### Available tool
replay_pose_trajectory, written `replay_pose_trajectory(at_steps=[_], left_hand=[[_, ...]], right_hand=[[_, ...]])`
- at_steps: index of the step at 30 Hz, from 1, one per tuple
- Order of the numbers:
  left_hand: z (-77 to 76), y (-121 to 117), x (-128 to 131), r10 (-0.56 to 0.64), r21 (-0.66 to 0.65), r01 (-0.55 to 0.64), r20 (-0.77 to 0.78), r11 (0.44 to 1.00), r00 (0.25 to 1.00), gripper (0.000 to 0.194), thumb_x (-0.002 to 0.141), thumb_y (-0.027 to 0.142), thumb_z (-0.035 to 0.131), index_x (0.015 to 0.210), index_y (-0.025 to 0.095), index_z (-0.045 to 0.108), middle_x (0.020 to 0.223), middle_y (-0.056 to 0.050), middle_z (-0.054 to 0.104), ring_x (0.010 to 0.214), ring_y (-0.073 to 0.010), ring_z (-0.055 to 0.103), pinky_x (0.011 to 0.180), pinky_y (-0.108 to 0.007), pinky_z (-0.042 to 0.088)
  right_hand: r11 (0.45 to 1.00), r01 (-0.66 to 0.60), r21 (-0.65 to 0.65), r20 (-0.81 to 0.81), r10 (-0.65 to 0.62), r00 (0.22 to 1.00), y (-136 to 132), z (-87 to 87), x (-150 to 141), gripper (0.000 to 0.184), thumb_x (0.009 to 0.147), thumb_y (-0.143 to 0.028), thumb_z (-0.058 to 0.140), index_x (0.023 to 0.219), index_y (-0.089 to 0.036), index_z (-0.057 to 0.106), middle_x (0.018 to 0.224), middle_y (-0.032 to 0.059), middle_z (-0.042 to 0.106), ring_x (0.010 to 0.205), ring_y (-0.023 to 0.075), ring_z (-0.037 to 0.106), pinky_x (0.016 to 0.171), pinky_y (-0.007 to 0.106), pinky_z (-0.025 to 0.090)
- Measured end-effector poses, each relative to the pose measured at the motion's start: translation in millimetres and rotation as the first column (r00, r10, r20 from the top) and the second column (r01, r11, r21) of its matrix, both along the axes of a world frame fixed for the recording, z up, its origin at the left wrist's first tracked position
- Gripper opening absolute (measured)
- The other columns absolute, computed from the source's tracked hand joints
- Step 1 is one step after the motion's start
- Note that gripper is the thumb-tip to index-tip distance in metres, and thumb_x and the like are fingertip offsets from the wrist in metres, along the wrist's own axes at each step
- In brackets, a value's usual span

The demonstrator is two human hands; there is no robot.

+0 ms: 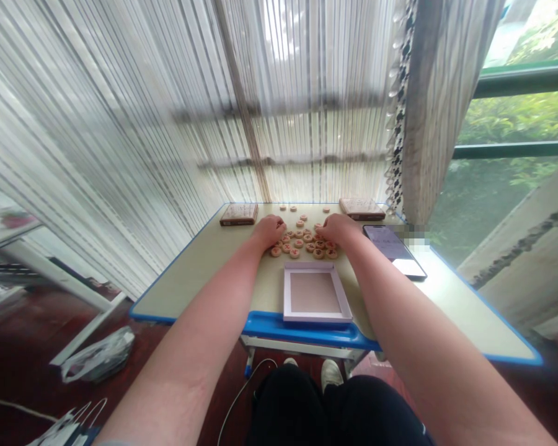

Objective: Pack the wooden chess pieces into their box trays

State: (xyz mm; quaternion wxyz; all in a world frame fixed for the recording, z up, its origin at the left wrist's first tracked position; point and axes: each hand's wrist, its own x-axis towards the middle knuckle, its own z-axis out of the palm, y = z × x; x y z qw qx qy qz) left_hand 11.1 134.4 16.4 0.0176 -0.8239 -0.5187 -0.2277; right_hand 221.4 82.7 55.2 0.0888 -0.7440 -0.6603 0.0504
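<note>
Round wooden Chinese chess pieces (pixel 299 244) with dark and red characters lie loosely grouped on the table, several of them close together between my hands. At the left edge of this group is my left hand (pixel 270 231), its fingers curled and closed; whatever they hold, if anything, is hidden. My right hand (pixel 338 228) is on the right side, fingers bent down and closed at a chess piece (pixel 318 227) by their tips. In front of the pieces, nearer to me, an open shallow white box tray (pixel 287 294) with a brown bottom lies at the table's front edge.
The pale table (pixel 181 272) has a blue rim. A flat brown box (pixel 239 214) lies at the back left, another box (pixel 361 209) at the back right. A phone (pixel 395 251) lies beside my right forearm. String curtains (pixel 307 136) hang behind the table.
</note>
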Motion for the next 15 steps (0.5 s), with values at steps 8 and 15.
replay_pose_trajectory(at_steps=[8,15], left_hand=[[0.5,-4.0,-0.8,-0.027,0.005,0.027,-0.005,1.0,1.0,0.031,0.083,0.034,0.044,0.089,0.015,0.067,0.095,-0.01,0.065,0.093,-0.0202,0.058,0.084,-0.031,0.046],[1.9,-6.3,-0.3,-0.024,-0.004,0.024,-0.012,1.0,1.0,0.03,0.084,0.035,0.044,0.091,0.015,0.067,0.096,-0.009,0.064,0.093,-0.0194,0.058,0.085,-0.03,0.045]], right_hand=[[1.0,0.002,0.003,0.025,-0.002,1.0,-1.5,-0.5,-2.6,0.048,0.076,-0.048,0.053,0.108,-0.014,0.065,0.104,0.0173,0.065,0.096,0.0289,0.06,0.072,0.035,0.048],[1.0,0.01,-0.001,-0.028,-0.01,1.0,4.0,-5.6,-5.5,0.041,0.082,-0.039,0.045,0.107,-0.014,0.066,0.107,0.0178,0.064,0.097,0.0273,0.06,0.074,0.034,0.047]])
